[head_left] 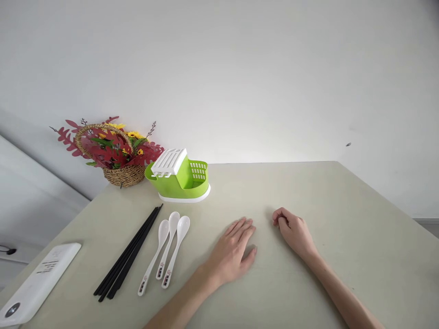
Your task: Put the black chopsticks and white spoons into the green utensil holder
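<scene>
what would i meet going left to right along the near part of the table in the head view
flat white device → black chopsticks → white spoons → left hand → right hand

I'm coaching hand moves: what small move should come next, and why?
Probably slide the left hand toward the rightmost spoon: that hand lies palm down with nothing visibly held, and is closer to the spoon than the curled right hand.
</scene>
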